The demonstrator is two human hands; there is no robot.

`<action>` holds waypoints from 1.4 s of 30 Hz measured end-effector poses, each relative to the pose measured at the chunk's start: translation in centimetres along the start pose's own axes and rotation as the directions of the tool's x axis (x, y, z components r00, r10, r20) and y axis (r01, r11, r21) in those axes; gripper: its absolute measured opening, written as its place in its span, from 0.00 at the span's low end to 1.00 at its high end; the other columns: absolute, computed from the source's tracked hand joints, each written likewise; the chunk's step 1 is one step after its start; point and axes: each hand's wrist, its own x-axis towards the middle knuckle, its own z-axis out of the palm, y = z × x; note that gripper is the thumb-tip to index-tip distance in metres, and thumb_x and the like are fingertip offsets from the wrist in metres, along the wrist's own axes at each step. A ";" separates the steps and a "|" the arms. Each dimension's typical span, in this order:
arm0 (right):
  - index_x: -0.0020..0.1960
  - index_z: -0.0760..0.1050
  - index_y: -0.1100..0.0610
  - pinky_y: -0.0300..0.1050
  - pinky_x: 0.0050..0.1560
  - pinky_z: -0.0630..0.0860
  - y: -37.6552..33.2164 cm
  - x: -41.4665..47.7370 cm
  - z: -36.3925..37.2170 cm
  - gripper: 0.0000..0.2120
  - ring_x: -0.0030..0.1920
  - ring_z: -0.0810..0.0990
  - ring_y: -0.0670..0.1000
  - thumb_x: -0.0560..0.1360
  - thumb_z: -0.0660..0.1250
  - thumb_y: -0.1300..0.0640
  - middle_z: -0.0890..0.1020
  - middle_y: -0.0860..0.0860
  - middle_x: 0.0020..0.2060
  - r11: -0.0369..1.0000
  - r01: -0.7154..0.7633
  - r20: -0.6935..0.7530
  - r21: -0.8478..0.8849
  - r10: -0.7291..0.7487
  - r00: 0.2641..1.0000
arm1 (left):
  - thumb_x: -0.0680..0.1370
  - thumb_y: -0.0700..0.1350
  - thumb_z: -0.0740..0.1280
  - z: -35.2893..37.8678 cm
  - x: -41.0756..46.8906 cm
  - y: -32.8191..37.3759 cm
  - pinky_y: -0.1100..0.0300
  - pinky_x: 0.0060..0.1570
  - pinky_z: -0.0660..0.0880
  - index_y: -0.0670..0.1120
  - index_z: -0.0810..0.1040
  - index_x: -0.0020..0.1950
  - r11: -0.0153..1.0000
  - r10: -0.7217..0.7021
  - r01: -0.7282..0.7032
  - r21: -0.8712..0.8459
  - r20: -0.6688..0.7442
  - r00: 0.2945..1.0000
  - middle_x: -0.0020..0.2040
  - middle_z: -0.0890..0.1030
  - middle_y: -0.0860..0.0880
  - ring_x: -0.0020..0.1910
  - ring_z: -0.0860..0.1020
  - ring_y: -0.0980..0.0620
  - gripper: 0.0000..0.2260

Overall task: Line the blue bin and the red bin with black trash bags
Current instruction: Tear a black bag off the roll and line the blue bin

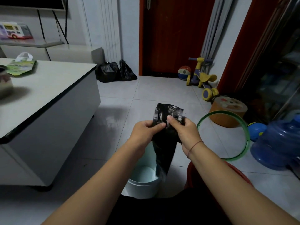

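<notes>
Two bins at the feet: blue bin (139, 189) left, red bin (189, 174) right, mostly behind a forearm. Open tiled floor (146, 91) ahead; tabletop (48, 78) edge close at left. Black trash bag (165, 148) hanging over blue bin's mouth, pinched near its top by left hand (145, 129) and right hand (186, 132), each grip closed tight on the plastic.

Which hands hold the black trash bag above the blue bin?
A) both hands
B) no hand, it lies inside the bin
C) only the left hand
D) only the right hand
A: the left hand and the right hand both pinch the upper part of the black trash bag, whose lower end hangs over the blue bin.
</notes>
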 end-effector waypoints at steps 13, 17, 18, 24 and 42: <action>0.37 0.78 0.60 0.35 0.33 0.76 0.7 -1.6 -0.2 0.06 0.31 0.79 0.45 0.72 0.71 0.62 0.82 0.50 0.29 0.998 0.033 0.102 -0.050 -0.028 0.994 | 0.76 0.46 0.69 -1.4 -0.2 -0.2 0.61 0.40 0.74 0.44 0.82 0.43 0.987 -0.151 0.151 -0.057 0.004 0.989 0.37 0.83 0.47 0.36 0.80 0.52 0.07; 0.36 0.78 0.60 0.47 0.46 0.80 1.1 -1.4 -0.3 0.06 0.39 0.81 0.54 0.69 0.74 0.59 0.82 0.57 0.35 0.999 -0.032 0.080 0.009 0.031 0.996 | 0.74 0.46 0.70 -1.4 -0.4 -0.2 0.63 0.37 0.76 0.42 0.82 0.45 0.984 -0.173 0.175 -0.039 0.064 0.983 0.40 0.83 0.46 0.36 0.80 0.52 0.07; 0.36 0.79 0.60 0.46 0.45 0.80 1.1 -1.4 -0.4 0.07 0.39 0.81 0.54 0.69 0.74 0.58 0.83 0.57 0.35 0.998 -0.045 0.085 0.035 0.042 0.996 | 0.74 0.46 0.71 -1.4 -0.4 -0.3 0.64 0.37 0.76 0.43 0.83 0.45 0.983 -0.180 0.182 -0.019 0.074 0.981 0.39 0.83 0.46 0.36 0.80 0.52 0.07; 0.46 0.81 0.61 0.43 0.47 0.77 1.0 -2.1 -0.6 0.07 0.41 0.82 0.50 0.75 0.66 0.59 0.85 0.54 0.39 0.981 -0.174 0.299 0.081 0.143 0.944 | 0.72 0.44 0.72 -1.5 0.0 -0.2 0.66 0.27 0.73 0.41 0.78 0.40 0.983 -0.166 0.156 -0.101 -0.102 0.981 0.30 0.78 0.47 0.24 0.74 0.55 0.07; 0.45 0.74 0.55 0.39 0.38 0.74 0.9 -1.4 -1.3 0.08 0.38 0.77 0.49 0.74 0.69 0.52 0.78 0.52 0.39 0.989 0.013 -0.100 -0.151 -0.029 0.995 | 0.73 0.45 0.71 -1.4 -0.7 -0.1 0.59 0.44 0.77 0.37 0.81 0.45 0.992 -0.120 0.114 0.063 0.107 0.987 0.38 0.82 0.42 0.36 0.80 0.47 0.10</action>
